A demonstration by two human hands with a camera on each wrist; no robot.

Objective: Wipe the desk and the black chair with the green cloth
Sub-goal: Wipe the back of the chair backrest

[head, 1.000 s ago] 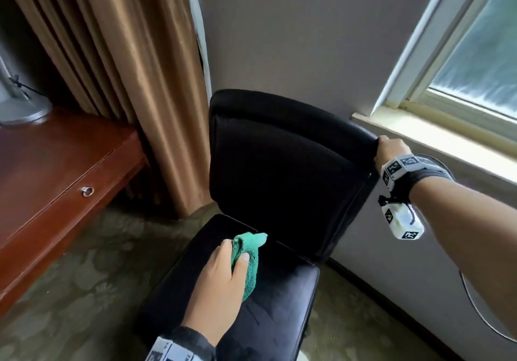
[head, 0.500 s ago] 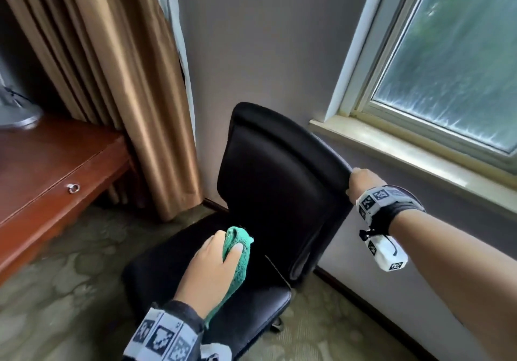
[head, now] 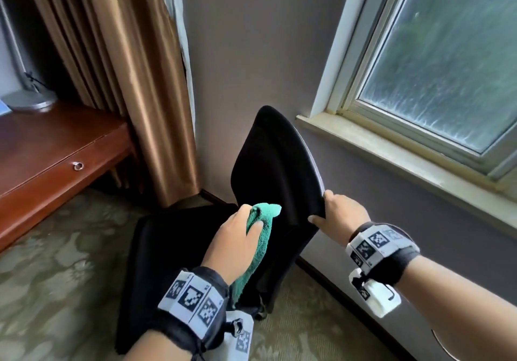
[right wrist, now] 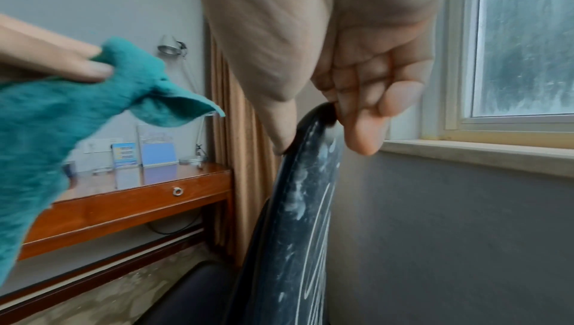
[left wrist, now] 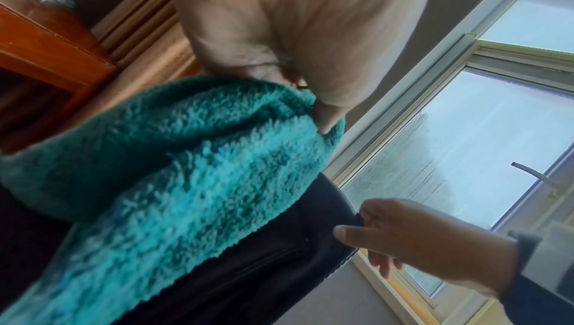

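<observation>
The black chair (head: 268,165) stands below the window, its backrest turned nearly edge-on to me. My right hand (head: 340,216) grips the top corner of the backrest (right wrist: 307,158), thumb on the front face and fingers behind. My left hand (head: 237,237) holds the bunched green cloth (head: 263,220) just in front of the backrest's front face, above the seat (head: 173,248). In the left wrist view the cloth (left wrist: 174,158) hangs from the fingers against the black upholstery (left wrist: 264,269). The wooden desk (head: 50,148) is at the left.
Brown curtains (head: 120,75) hang between desk and chair. A lamp base (head: 28,103) sits on the desk, with small card stands (right wrist: 143,153) beside it. The window sill (head: 405,153) and grey wall lie close behind the chair. Patterned carpet (head: 56,276) covers the floor.
The chair has swivelled so the backrest is now nearly edge-on. My right hand stayed on its top corner. My left hand lifted the cloth from the seat up toward the backrest.
</observation>
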